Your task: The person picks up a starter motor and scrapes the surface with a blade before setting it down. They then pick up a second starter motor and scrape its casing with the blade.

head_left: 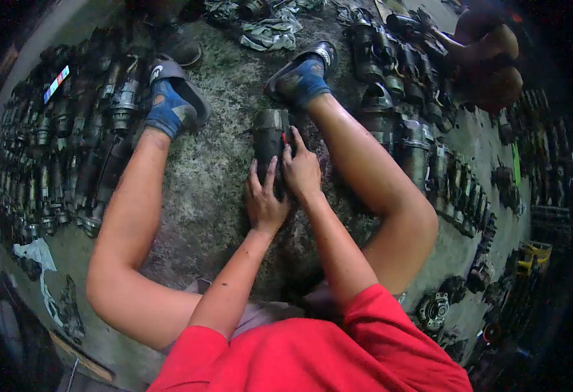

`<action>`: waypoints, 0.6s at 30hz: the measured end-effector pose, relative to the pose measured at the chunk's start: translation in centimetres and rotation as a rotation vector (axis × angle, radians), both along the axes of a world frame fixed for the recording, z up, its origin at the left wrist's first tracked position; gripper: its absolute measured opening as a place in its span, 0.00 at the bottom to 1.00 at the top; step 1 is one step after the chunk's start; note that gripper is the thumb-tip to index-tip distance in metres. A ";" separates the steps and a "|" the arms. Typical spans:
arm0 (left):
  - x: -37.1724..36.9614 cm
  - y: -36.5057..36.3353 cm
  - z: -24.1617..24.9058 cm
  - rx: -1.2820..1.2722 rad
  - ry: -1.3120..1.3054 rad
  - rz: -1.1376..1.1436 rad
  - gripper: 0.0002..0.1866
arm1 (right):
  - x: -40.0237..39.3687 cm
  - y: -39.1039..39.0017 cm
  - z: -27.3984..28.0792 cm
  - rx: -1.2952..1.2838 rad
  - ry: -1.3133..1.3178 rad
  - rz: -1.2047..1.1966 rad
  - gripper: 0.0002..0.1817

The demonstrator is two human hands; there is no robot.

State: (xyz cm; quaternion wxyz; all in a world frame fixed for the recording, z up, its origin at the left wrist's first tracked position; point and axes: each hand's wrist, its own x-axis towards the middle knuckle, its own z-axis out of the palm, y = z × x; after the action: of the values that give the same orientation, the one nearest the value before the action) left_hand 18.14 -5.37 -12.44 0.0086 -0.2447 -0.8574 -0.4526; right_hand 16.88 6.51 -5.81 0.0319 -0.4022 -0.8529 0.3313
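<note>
A dark, cylindrical starter motor [270,130] with a paler far end lies on the floor between my feet. My left hand [267,204] grips its near end, with fingers spread along the casing. Along its right side, my right hand [303,171] rests with the index finger stretched forward and the other fingers curled against the casing. A small red piece [284,137] shows by the right fingertips; I cannot make out what it is. The near end of the motor is partly hidden by both hands.
Rows of dark metal motor parts [126,91] line the left, with more parts [414,150] on the right. Crumpled plastic [270,32] lies beyond my feet. Another person's bare legs [492,49] show at upper right. A white rag [36,253] lies at lower left.
</note>
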 end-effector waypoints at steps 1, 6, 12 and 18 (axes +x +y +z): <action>0.0 0.0 0.0 0.000 0.002 -0.002 0.40 | -0.1 -0.2 -0.2 0.000 0.002 -0.002 0.29; 0.1 -0.2 -0.2 -0.056 -0.013 -0.001 0.39 | -0.1 -0.7 -1.1 0.011 0.054 -0.069 0.29; -0.1 -0.3 0.3 -0.015 -0.033 -0.012 0.36 | 0.3 -1.2 -0.2 0.017 0.023 -0.028 0.30; -0.1 -0.4 -0.2 -0.017 -0.014 -0.008 0.33 | 0.1 -1.2 -0.5 0.037 0.043 -0.045 0.29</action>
State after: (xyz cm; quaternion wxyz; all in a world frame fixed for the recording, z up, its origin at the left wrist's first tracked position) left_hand 18.08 -5.80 -12.59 -0.0013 -0.2448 -0.8605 -0.4469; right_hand 16.94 5.28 -6.35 0.0653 -0.4133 -0.8488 0.3232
